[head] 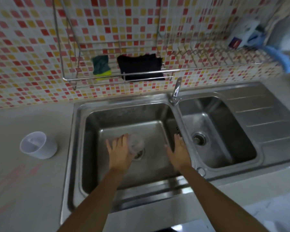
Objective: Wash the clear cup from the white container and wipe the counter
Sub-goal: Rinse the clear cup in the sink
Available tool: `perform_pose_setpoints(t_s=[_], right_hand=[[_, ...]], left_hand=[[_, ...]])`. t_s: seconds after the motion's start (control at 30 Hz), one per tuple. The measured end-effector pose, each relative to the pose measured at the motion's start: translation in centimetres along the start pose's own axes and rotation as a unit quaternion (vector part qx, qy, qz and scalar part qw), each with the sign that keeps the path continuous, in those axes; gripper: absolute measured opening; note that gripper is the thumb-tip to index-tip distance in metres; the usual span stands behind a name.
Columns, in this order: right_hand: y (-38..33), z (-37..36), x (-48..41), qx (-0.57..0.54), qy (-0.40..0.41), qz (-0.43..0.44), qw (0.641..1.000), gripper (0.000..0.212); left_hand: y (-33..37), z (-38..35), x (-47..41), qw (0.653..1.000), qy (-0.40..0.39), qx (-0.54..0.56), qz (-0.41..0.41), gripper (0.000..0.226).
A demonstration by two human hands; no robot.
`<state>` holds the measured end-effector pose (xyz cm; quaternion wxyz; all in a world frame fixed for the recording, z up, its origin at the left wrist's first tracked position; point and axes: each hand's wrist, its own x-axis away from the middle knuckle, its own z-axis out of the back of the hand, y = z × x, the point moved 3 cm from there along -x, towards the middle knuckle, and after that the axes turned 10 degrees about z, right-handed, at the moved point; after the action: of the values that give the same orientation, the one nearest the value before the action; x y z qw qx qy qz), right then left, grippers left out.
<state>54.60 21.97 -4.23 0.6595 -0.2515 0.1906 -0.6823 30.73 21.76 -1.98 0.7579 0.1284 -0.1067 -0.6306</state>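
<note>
Centrally, I see left hand (119, 152) palm-down over sink (74, 139) left basin, fingers curled round clear cup (136, 144) above drain (139, 156); right hand (178, 151) alongside, fingers straight, spread, empty; white container (38, 145) on counter (23, 190)

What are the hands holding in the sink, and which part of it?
The left hand holds the clear cup by its side; blur hides how the fingers wrap it. The right hand holds nothing.

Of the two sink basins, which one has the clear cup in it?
The larger left basin: the left hand holds the cup there, above the drain. The smaller right basin has no cup in it.
</note>
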Motion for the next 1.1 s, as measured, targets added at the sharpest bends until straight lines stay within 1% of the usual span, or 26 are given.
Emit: perform_pose_setpoints(t_s=[0.1, 0.2, 0.3, 0.37, 0.47, 0.6, 0.7, 0.8, 0.9, 1.0, 1.1], right_hand=[[1.7, 4.3, -6.6, -0.039, 0.057, 0.001, 0.998, 0.068], [2.3, 6.9, -12.4, -0.059, 0.043, -0.002, 0.997, 0.066], [1.5, 8.4, -17.0, -0.086, 0.034, 0.040, 0.995, 0.059], [1.1, 8.1, -18.9, -0.094, -0.002, 0.048, 0.994, 0.056], [0.9, 6.9, -20.1, -0.088, -0.034, 0.063, 0.994, 0.041], [1.3, 6.0, -20.5, -0.027, -0.061, 0.109, 0.992, 0.030], [1.4, 6.4, -20.5, 0.002, -0.092, 0.123, 0.988, 0.038], [1.8, 6.4, -21.0, 0.010, -0.116, 0.124, 0.985, 0.044], [2.1, 6.4, -21.6, 0.018, -0.143, 0.124, 0.982, 0.040], [2.3, 6.5, -21.8, -0.001, -0.162, 0.122, 0.979, 0.039], [2.5, 6.6, -21.7, 0.009, -0.157, 0.126, 0.980, 0.041]], left_hand=[[4.7, -0.2, -2.4, 0.995, -0.036, 0.096, -0.013, 0.081], [8.2, -1.0, -4.2, 0.971, -0.078, 0.227, -0.008, 0.085], [10.9, -0.9, -5.3, 0.961, -0.066, 0.268, 0.000, 0.084], [12.1, -0.8, -6.0, 0.963, -0.054, 0.266, 0.004, 0.085], [12.8, -0.8, -6.8, 0.966, -0.041, 0.253, 0.018, 0.088], [12.8, -1.0, -7.4, 0.963, -0.029, 0.264, 0.037, 0.089], [13.0, -1.4, -7.5, 0.963, -0.025, 0.264, 0.045, 0.088], [13.9, -2.2, -7.5, 0.959, -0.036, 0.280, 0.032, 0.084], [15.1, -3.0, -7.5, 0.955, -0.055, 0.290, 0.015, 0.083], [15.8, -3.8, -7.5, 0.949, -0.053, 0.309, 0.015, 0.087], [16.0, -4.3, -7.0, 0.944, -0.047, 0.327, 0.013, 0.085]])
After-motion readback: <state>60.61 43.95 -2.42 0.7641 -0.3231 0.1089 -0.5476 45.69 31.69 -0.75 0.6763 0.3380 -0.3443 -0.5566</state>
